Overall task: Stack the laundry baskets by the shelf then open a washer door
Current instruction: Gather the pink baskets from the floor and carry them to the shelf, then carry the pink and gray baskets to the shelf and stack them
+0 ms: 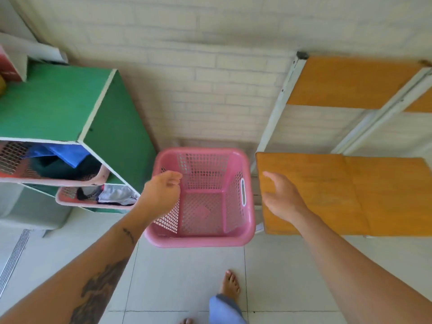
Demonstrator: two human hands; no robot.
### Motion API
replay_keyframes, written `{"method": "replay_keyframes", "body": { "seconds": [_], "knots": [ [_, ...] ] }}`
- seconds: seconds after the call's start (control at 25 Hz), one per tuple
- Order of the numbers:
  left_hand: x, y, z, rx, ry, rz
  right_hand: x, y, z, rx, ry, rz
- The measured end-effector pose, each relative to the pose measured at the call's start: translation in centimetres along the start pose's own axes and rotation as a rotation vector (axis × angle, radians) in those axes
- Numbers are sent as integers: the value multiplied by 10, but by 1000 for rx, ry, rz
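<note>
A pink perforated laundry basket (pixel 236 239) stands empty on the tiled floor between a green cabinet and a shelf with orange boards (pixel 327 190). My left hand (pixel 161 195) hovers over the basket's left rim, fingers loosely curled, holding nothing. My right hand (pixel 280 199) hangs just right of the basket, over the lower orange board, fingers spread and empty. Whether more than one basket is nested here I cannot tell. No washer door is clearly in view.
The green cabinet (pixel 58 106) at the left holds two pink baskets of clothes (pixel 93 199) in its open shelves. A grey appliance (pixel 30 206) and a floor drain (pixel 14 256) lie further left. A brick wall is behind. My bare feet (pixel 230 286) stand on the tiles.
</note>
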State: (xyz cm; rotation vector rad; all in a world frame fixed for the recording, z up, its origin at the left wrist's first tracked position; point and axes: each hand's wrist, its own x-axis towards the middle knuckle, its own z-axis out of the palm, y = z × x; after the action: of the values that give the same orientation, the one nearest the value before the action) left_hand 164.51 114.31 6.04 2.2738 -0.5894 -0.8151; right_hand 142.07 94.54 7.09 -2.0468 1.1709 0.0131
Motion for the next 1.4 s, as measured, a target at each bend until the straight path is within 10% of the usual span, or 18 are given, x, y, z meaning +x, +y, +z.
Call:
{"method": "replay_keyframes", "body": {
  "seconds": [0.44, 1.4],
  "knots": [
    [-186, 194, 53, -34, -381, 526, -278, 70, -160, 275, 524, 214],
    [-630, 567, 671, 241, -1007, 1215, -697, 551, -442, 278, 1070, 857]
  ]
}}
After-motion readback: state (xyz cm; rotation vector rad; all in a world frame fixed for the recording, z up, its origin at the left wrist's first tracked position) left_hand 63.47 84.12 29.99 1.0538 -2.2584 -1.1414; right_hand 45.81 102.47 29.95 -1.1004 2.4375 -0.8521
